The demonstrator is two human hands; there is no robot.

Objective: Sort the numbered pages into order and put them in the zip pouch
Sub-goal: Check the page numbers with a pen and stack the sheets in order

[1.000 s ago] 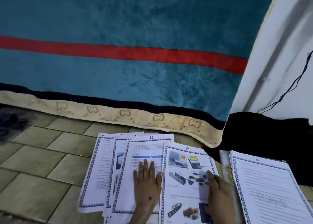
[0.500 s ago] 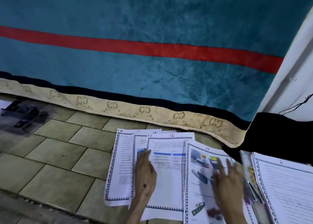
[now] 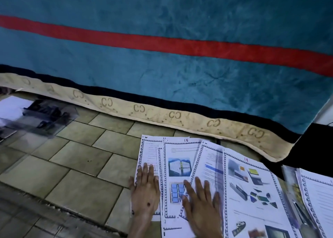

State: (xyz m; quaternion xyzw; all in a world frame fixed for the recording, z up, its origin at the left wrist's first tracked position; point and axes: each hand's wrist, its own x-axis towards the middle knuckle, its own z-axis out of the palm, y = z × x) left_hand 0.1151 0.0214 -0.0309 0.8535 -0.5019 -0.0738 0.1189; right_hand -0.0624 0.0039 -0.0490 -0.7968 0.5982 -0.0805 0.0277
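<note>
The left hand (image 3: 145, 191) lies flat with straight fingers on the leftmost page (image 3: 147, 153) of a fanned row of sheets on the tiled floor (image 3: 75, 167), its thumb reaching past the paper's left edge onto the tile. The right hand (image 3: 201, 203) is also spread flat, fingers straight and a little apart, pressing on the sheet (image 3: 210, 164) that overlaps the page marked 15 (image 3: 180, 156); its index finger reaches across onto that page, beside the blue printed picture. Neither hand pinches or grips anything

The page marked 15 shows a photo of a building and a block of blue squares. The sheet under the right hand is motion-blurred, its number unreadable. To its right lies the page marked 14 (image 3: 252, 192), printed with several small product pictures. Further right, at the frame's edge, sits another bordered page (image 3: 319, 192), partly cut off, with a blurred stack (image 3: 293, 198) beneath it

All the pages have the same patterned border and overlap one another side by side. Behind them hangs a teal blanket (image 3: 162, 75) with a red stripe and a cream hem printed with letters, its edge touching the floor. At far left on the floor lies a clear zip pouch (image 3: 43, 117), blurred, well apart from the pages, with dark items and white paper (image 3: 12, 108) around it
</note>
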